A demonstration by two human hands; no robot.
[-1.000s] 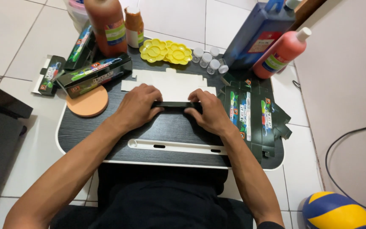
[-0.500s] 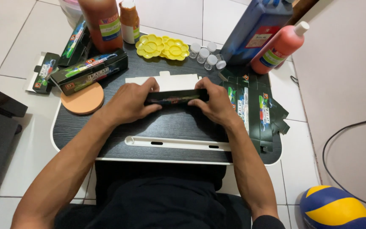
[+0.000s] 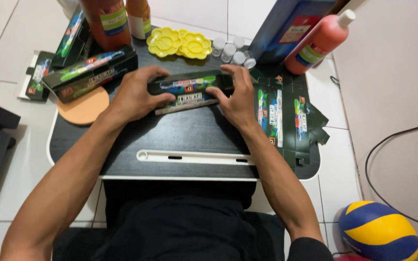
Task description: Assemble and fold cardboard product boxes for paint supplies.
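We see a black carton (image 3: pixel 189 89) printed with green, blue and red bands, on a black wood-grain tabletop (image 3: pixel 185 133) edged in white. Near its far edge sit two yellow palettes (image 3: pixel 179 44); at the far right corner, a coral-red bottle (image 3: pixel 317 43); at the left edge, an orange disc (image 3: pixel 83 106).
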